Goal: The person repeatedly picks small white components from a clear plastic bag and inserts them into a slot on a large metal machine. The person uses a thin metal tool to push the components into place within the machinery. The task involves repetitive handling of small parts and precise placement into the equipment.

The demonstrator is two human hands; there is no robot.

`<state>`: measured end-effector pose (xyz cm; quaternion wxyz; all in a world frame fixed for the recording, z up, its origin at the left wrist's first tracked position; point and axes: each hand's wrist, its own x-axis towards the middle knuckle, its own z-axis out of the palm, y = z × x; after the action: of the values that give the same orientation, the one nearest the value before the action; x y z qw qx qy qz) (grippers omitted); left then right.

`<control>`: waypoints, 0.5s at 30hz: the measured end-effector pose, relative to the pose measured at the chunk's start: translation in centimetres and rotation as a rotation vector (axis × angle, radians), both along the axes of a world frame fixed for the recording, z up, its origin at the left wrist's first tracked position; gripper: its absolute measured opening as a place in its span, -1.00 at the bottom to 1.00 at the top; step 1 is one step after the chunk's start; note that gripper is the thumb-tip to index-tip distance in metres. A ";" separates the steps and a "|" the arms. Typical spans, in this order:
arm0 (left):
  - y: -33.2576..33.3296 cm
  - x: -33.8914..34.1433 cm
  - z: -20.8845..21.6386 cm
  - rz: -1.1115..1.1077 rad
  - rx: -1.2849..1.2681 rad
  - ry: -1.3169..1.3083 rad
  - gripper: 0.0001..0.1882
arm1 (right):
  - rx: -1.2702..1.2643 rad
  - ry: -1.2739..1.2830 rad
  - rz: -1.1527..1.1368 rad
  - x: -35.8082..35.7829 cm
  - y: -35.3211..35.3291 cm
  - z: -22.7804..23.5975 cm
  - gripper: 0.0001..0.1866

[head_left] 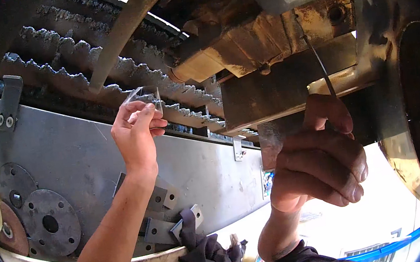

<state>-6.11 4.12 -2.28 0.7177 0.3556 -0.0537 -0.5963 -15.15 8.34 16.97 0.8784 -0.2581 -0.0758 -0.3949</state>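
Observation:
My left hand (138,121) is raised at the middle left, pinching a small piece of clear plastic film (158,99) between thumb and fingers. My right hand (320,156) is closed around a thin dark metal rod (320,65); its handle end is hidden in the fingers. The rod points upward, its tip at the stained, brownish metal part (262,41) overhead. Whether the tip touches the surface, I cannot tell. Below that part runs a flat metal plate (277,83) with a bent lower edge.
Jagged, crusted metal slats (63,49) run behind my left hand, above a grey panel (78,129). Round plates with holes (64,222), a reddish-brown disc (9,229) and small drilled brackets (159,231) stand at lower left. A black cloth (210,256) hangs over the pale rim.

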 end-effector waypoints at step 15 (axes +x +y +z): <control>-0.2 0.1 -0.3 0.012 -0.021 0.027 -0.89 | 0.011 0.001 -0.013 0.0 0.1 0.0 -0.92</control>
<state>-5.98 3.93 -2.56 0.7256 0.3402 -0.0481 -0.5962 -15.17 8.46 16.97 0.8772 -0.2540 -0.0715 -0.4010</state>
